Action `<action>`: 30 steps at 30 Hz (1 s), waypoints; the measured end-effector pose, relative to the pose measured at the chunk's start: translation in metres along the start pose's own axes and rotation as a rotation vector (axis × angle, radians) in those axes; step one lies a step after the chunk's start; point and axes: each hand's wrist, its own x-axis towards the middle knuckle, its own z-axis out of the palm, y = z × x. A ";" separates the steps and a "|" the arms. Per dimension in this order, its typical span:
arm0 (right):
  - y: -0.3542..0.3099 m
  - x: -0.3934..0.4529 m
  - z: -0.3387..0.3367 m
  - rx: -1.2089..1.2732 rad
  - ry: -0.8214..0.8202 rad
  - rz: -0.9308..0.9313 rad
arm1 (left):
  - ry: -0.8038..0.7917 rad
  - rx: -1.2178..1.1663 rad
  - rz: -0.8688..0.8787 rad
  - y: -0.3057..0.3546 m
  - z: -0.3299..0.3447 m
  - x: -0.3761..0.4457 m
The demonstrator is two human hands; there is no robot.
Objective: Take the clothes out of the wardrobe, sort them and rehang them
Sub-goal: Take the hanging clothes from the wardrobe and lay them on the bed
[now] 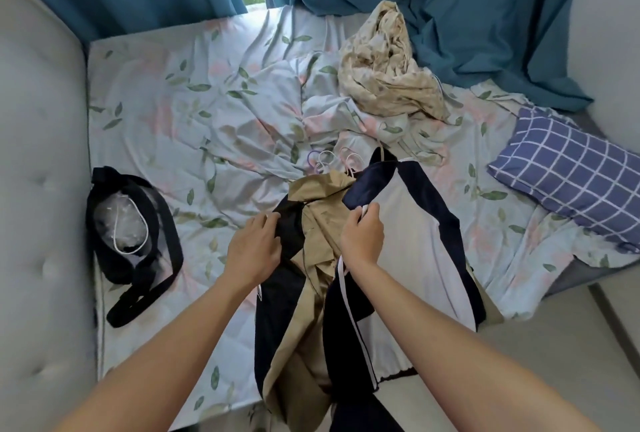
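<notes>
The right hand (362, 236) pinches the navy jacket (429, 251); the left hand (254, 246) grips dark cloth (289, 227). Pulling may snag the tangled hangers (329, 159) and drag the khaki coat (320, 223) along.

My bed (145, 92) wore a rumpled leaf-print sheet, a heap of clothes on hangers (346, 223) lay mid-bed before me, black bag (133, 237) at left, cream floral bundle (384, 64) beyond, checked pillow (571, 168) at right
</notes>
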 end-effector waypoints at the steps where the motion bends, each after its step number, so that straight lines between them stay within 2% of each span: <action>1: -0.006 0.004 0.007 -0.004 -0.017 -0.004 | 0.009 -0.001 -0.014 -0.004 -0.001 -0.002; 3: -0.013 0.012 0.020 -0.023 -0.124 -0.039 | 0.030 -0.009 -0.037 -0.010 -0.004 -0.007; 7: -0.013 0.024 0.030 -0.133 -0.524 -0.145 | 0.053 -0.004 -0.068 -0.019 -0.013 -0.016; 9: -0.011 0.027 0.027 -0.245 -0.565 -0.248 | 0.056 0.008 -0.086 -0.019 -0.018 -0.020; 16: -0.007 0.007 -0.021 -0.487 -0.412 -0.434 | 0.086 0.061 -0.078 -0.007 -0.043 -0.042; 21: -0.005 -0.034 -0.079 -0.554 -0.248 -0.483 | 0.175 0.058 0.035 0.019 -0.077 -0.064; 27: 0.027 -0.108 -0.154 -0.573 0.019 -0.386 | 0.183 0.063 0.258 0.054 -0.107 -0.090; 30: 0.057 -0.173 -0.184 -0.515 0.142 -0.252 | 0.158 0.085 0.436 0.073 -0.116 -0.109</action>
